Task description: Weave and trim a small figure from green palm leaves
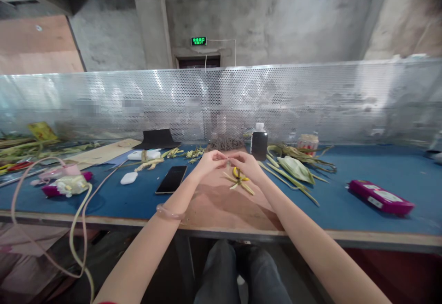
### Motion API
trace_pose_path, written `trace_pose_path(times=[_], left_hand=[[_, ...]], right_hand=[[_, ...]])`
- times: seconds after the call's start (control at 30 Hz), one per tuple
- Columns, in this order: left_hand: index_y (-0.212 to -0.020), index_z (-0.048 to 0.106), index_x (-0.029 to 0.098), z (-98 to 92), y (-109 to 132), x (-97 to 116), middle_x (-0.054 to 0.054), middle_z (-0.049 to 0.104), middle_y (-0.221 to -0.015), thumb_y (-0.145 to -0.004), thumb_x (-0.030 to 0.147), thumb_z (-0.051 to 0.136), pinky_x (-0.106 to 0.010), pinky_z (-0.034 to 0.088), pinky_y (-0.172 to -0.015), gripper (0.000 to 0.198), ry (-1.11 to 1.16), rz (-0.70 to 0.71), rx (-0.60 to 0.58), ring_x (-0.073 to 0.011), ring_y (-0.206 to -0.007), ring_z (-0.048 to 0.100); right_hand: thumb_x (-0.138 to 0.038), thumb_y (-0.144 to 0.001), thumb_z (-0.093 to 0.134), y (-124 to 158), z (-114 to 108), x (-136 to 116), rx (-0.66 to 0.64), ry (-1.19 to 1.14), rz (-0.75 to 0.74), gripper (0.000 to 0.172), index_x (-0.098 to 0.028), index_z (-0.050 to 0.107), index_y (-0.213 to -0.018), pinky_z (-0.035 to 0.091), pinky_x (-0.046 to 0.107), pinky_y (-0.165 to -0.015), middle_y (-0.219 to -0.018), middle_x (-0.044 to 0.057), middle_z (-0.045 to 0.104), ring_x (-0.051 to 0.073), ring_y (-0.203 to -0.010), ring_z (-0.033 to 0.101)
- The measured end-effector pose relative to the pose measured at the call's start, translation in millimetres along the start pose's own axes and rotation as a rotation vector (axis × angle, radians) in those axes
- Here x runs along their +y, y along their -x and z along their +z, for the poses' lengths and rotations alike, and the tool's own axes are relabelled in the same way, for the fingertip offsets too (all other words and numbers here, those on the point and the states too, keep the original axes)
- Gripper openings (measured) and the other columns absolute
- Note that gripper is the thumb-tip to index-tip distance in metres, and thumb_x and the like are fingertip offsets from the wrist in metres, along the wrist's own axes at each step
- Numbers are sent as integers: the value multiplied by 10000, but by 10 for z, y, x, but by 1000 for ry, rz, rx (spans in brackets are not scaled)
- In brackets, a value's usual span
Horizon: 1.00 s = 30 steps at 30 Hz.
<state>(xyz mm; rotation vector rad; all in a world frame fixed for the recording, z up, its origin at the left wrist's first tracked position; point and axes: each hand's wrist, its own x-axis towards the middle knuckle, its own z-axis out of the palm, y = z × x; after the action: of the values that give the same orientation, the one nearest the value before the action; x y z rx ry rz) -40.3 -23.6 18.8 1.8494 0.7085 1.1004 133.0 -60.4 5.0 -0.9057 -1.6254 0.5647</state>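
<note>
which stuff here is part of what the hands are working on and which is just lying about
Likely part of the job:
crossed strips, near the left hand and right hand
board under the strips
perhaps the leaf to the right

Probably just lying about:
phone
white case
bottle
purple pack

What the fingertips pinch, if anything, is too small to tell.

The left hand [212, 159] and right hand [244, 162] meet fingertip to fingertip above a flat brown board [214, 209] on the blue-topped table [366, 168]; whatever they pinch is too small to tell. Just below them, crossed pale-green plant strips [247, 188] lie beside a yellow ring-shaped object [236, 172]. A black rectangular smartphone [171, 180] lies near the left forearm; a white-capped bottle with a black label [258, 145] stands beyond the right hand. Behind runs a perforated silvery metal screen [120, 97].
</note>
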Motion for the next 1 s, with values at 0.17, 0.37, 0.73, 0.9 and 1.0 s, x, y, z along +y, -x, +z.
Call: trace_pose_path(times=[0.17,0.37,0.73,0.9,1.0], left_hand=[[-810,599,131,12,3,22,-44,658,-774,-631,341,747,-314,512,-730,313,-24,15,34,-142,-709,625],[-840,598,124,17,9,39,-57,657,-818,-643,307,746,-326,516,-747,307,-6,-19,34,-148,-754,630],[-864,601,113,24,35,56,-59,650,-836,-660,282,746,-333,512,-771,302,81,-107,-15,-131,-728,628],[-842,604,115,21,43,59,-54,655,-828,-611,253,782,-345,504,-793,323,160,-135,-11,-125,-738,622],[-844,604,112,23,44,55,-57,656,-847,-605,224,786,-353,499,-816,321,213,-149,-9,-127,-746,628]], right_hand=[[-308,-774,575,12,6,-40,-22,-41,87,204,-146,661,-864,524,278,-649,-775,61,694,149,-677,640],[-296,-788,551,23,16,-76,-78,-41,68,199,-152,666,-862,525,282,-676,-753,54,688,146,-676,637],[-261,-711,615,24,10,-80,-29,85,47,171,-138,655,-822,472,256,-612,-748,53,685,147,-679,611],[-266,-723,615,12,5,-36,-50,90,24,182,-155,664,-859,484,270,-643,-812,54,695,156,-717,625],[-254,-758,584,4,7,-2,-67,116,-45,178,-180,678,-890,490,283,-701,-864,50,704,161,-769,635]])
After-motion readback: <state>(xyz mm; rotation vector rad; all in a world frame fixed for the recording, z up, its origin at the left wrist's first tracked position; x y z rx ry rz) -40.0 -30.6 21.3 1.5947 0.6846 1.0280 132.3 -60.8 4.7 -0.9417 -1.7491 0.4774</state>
